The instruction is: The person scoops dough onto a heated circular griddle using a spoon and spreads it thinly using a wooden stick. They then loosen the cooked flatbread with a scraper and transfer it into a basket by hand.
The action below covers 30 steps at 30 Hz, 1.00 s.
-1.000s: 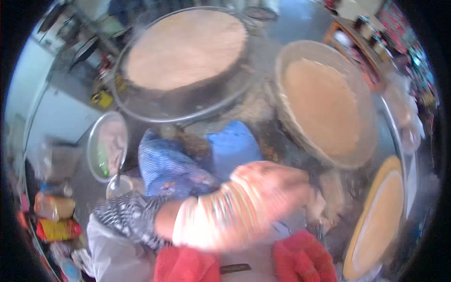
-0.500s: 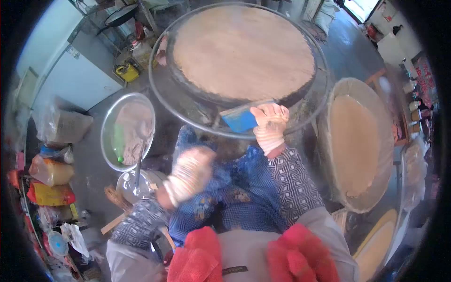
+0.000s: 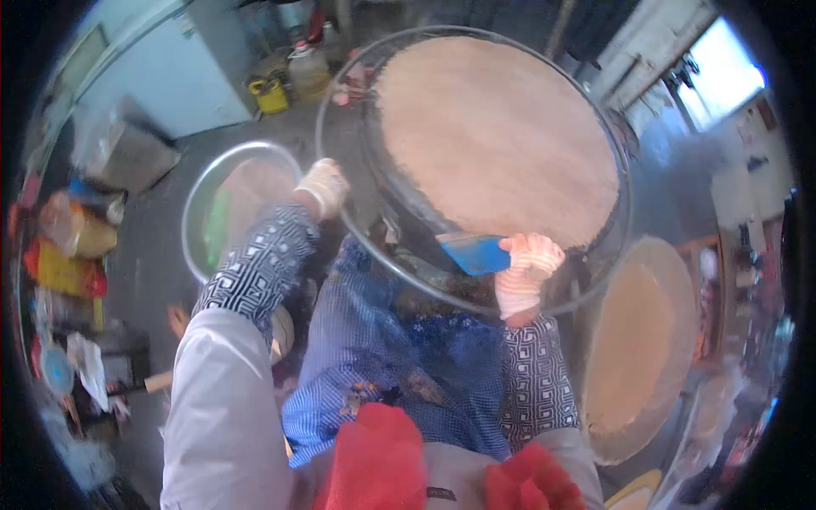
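A thin, pale brown round sheet (image 3: 501,136) covers most of a large dark griddle, with a metal ring (image 3: 321,127) around it. My right hand (image 3: 531,263), in a striped glove, grips a blue scraper (image 3: 476,253) at the griddle's near edge. My left hand (image 3: 325,187), also gloved, is between the ring's left side and a metal basin (image 3: 194,191). Its fingers look curled, but blur hides what they hold, if anything. Pinkish-brown matter and a green object (image 3: 218,229) lie in the basin, partly behind my forearm.
At right stands a large lined container (image 3: 684,297) of light brown contents. A yellow container (image 3: 270,95) and a clear jug (image 3: 308,68) are on the floor at the back left. Bagged goods (image 3: 76,225) line the left side. My knees are close to the ring.
My left hand has moved from above my lap, forward and left to beside the ring. My right hand still holds the scraper at the griddle's edge. The view has turned left.
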Available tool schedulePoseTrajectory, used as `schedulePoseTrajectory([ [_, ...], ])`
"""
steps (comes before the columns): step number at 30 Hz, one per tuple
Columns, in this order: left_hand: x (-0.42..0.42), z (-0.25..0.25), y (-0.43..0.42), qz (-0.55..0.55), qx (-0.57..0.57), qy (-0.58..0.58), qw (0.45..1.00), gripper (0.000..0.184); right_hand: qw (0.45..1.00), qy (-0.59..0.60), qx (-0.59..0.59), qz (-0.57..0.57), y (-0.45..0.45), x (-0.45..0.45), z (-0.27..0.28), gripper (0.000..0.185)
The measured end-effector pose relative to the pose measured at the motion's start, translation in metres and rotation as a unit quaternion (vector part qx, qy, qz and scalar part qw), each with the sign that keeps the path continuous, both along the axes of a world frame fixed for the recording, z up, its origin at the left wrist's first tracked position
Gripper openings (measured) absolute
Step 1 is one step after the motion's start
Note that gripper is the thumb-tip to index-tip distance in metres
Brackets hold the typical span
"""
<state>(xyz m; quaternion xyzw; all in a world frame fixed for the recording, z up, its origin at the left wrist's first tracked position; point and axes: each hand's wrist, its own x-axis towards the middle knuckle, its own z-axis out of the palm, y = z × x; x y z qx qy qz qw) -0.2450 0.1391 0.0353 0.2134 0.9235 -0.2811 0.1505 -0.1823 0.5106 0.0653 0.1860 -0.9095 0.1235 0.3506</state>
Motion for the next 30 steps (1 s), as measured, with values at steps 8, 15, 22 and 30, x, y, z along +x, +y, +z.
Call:
schedulePoseTrajectory([
  [8,0.146,0.022,0.215,0.105,0.328,-0.079,0.936,0.011,0.999,-0.012,0.031,-0.015,0.002,-0.002,-0.007,0.003],
  [15,0.228,0.046,0.251,-0.177,0.537,-0.051,0.823,0.02,0.999,-0.012,0.038,-0.001,0.007,0.002,-0.005,0.002],
  [22,0.232,0.005,0.131,0.127,0.528,0.265,0.797,0.061,1.0,0.011,-0.001,0.003,0.01,0.005,-0.005,0.004],
  [30,0.243,-0.003,0.12,0.125,0.51,0.281,0.803,0.059,0.998,-0.018,0.033,-0.048,0.017,0.002,-0.012,0.004],
])
